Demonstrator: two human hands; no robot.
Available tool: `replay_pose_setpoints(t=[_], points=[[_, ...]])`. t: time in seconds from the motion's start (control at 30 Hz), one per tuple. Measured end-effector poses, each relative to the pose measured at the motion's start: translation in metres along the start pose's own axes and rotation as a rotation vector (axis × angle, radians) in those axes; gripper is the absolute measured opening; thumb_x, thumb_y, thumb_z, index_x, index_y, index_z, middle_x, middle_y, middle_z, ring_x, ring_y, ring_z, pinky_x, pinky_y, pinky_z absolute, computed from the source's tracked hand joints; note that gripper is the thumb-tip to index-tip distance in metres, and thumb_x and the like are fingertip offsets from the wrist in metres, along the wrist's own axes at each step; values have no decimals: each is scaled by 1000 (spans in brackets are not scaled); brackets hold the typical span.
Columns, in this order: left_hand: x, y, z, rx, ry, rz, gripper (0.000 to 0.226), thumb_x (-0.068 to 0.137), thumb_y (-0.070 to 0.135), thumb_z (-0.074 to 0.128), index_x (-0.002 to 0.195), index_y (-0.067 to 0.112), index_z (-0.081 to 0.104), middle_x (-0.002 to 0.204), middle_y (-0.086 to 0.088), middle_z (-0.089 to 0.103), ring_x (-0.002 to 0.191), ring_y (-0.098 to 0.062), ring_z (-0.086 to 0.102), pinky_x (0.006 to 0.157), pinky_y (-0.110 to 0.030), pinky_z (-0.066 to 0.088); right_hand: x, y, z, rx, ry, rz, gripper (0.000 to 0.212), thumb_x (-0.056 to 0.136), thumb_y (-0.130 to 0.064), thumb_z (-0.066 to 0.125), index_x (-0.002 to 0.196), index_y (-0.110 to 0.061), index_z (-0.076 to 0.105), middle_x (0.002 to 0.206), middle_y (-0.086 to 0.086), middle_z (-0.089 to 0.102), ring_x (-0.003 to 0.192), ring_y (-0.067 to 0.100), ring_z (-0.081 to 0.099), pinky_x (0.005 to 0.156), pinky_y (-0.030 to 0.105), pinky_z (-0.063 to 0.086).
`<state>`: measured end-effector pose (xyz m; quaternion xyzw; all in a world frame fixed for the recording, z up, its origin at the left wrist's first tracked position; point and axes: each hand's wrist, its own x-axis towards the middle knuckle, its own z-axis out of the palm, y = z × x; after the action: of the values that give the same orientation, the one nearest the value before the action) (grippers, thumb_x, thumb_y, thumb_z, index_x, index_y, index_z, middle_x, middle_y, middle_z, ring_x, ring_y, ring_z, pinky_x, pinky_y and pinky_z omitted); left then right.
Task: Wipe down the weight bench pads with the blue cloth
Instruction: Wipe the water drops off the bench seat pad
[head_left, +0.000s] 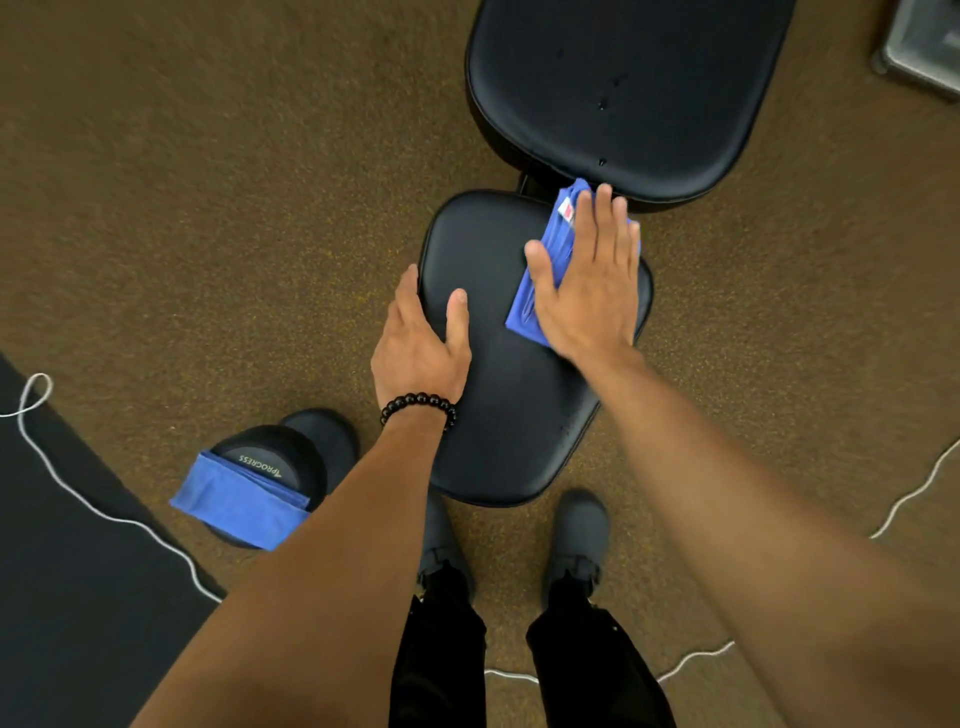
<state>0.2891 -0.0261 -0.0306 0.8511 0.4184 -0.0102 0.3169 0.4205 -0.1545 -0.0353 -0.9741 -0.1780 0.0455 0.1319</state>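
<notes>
Head view. The right hand lies flat, fingers spread and extended, pressing the folded blue cloth onto the far right corner of the seat pad. It is not gripping; the palm pins the cloth against the pad. The left hand is open and braces the pad's left edge, thumb on top, fingers wrapped over the side. The hands are apart, with bare pad between them.

The seat pad's long axis runs near to far, from the person's shoes toward the back pad, which lies just beyond the cloth across a narrow gap. The right hand is clearly the nearer to both unwiped stretches. In my judgement the coming stroke draws the cloth along that axis toward the near end.

Both pads are smooth black vinyl with rounded corners and a slight sheen; droplets show on the back pad. The cloth is soft, layered, with a small red tag. The floor is speckled brown rubber. A second blue cloth drapes over a black weight plate at near left.
</notes>
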Motion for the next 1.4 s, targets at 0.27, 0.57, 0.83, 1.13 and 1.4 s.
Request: replay_pose_setpoints(t=[0.27,0.57,0.83,1.13,1.4], points=[[1,3,-2,24,-21,-19,68,103,63,36,157,24,28,153,-3,48,130,-29,57,99,-46,47,-1,16,-2,-20,94,-6,66,105,-52,36,153,-6,39,150,11,46,143,26,38,125,44,19],[1,2,2,66,17,-10,65,102,63,33,155,24,30,146,-6,55,120,-35,62,95,-49,49,-138,12,5,401,86,374,72,107,-33,45,158,7,14,166,23,16,155,32,18,125,25,13],[0,2,5,107,45,-18,66,103,62,32,154,22,32,143,-9,57,117,-37,63,91,-50,50,-216,-66,25,548,152,678,76,102,-30,56,155,11,18,160,27,27,149,38,29,123,27,20],[-1,3,3,90,48,-18,64,102,62,33,153,24,33,140,-7,59,115,-36,64,90,-48,50,-139,-11,22,520,218,591,71,105,-36,46,154,10,24,157,27,35,145,37,37,119,33,29],[0,4,2,96,42,-13,64,103,62,32,154,24,31,143,-6,57,117,-34,63,90,-47,50,-2,44,-1,319,183,433,47,105,-35,37,128,1,55,124,20,63,113,40,60,91,40,43]])
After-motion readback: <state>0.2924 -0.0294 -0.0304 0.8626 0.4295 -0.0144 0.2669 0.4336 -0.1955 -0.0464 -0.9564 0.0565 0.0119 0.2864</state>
